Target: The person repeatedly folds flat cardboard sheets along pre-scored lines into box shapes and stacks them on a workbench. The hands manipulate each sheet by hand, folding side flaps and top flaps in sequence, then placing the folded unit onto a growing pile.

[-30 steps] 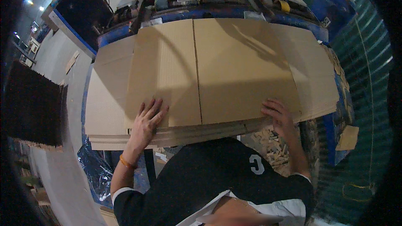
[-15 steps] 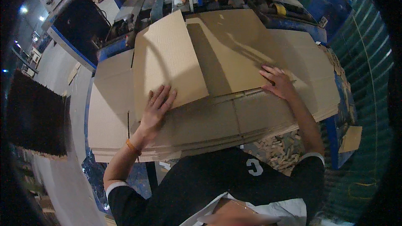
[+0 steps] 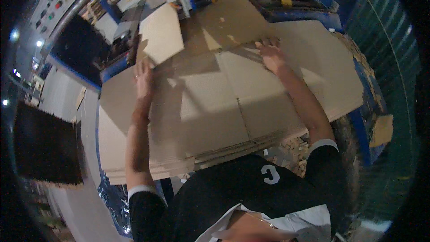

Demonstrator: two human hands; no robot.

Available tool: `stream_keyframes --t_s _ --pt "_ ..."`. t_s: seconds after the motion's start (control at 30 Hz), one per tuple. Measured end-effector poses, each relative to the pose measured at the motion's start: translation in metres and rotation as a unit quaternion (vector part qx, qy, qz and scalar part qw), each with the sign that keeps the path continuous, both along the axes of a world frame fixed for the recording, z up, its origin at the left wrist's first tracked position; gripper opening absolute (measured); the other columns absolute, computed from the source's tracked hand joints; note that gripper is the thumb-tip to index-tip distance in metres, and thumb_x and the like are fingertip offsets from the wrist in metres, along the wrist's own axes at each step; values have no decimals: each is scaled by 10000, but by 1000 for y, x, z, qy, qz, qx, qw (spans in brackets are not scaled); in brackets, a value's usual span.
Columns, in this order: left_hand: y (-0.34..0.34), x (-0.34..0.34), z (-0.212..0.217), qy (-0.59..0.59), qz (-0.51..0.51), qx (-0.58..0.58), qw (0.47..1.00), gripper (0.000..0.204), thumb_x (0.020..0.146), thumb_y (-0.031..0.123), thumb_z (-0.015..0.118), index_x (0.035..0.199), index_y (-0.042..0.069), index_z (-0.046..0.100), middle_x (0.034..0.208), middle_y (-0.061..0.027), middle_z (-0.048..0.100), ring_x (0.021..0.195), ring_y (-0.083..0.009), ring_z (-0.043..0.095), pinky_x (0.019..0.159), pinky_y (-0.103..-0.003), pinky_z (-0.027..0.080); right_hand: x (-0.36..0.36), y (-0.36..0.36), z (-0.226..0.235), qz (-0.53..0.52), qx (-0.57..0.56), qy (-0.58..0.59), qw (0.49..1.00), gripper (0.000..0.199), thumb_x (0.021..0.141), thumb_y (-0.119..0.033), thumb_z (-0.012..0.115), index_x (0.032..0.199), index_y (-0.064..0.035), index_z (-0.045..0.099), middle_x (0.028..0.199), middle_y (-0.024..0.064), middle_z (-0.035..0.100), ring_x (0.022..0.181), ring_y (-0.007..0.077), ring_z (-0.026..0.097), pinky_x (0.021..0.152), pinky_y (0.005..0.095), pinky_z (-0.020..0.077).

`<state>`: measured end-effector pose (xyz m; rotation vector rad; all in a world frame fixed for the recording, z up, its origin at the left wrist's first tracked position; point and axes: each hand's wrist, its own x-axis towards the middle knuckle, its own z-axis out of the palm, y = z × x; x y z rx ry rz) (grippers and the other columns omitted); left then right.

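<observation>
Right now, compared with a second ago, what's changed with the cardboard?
The upper cardboard sheet has slid forward toward the machine, its left panel now tilted up. The left hand and right hand reached forward with it, baring more of the stack below, which stayed put.

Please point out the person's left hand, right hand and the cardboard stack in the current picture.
Left hand (image 3: pixel 143 77): head view, middle of the hand.
Right hand (image 3: pixel 272 57): head view, back of the hand.
Cardboard stack (image 3: pixel 204 107): head view, bare part of its top sheet.
</observation>
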<state>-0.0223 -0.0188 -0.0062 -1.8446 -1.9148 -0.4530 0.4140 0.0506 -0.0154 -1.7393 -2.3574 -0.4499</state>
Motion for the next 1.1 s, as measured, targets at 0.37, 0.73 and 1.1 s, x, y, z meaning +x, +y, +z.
stream_keyframes --t_s 0.37,0.73,1.1 --pt "-243 -116 -20 -206 349 162 900 561 832 258 594 1281 -19 402 1268 -210 458 1131 -337 464 955 -404 369 187 -167 -21 -430 103 174 880 695 811 -468 529 1352 -77 332 1360 180 372 1264 371 322 1030 432 284" --pt "-280 -131 -27 -438 119 470 757 493 832 289 554 1155 -78 489 1109 -206 545 992 -324 534 845 -402 435 176 -152 -11 -181 361 699 590 401 802 -206 591 1161 -41 519 997 102 578 939 227 539 822 375 416" --pt "-293 -149 -66 -680 21 307 665 299 869 148 516 1108 -29 538 1063 -126 582 936 -204 571 836 -309 469 350 -126 0 74 90 880 460 304 785 -107 612 1069 -98 504 892 26 550 817 156 537 696 318 450"
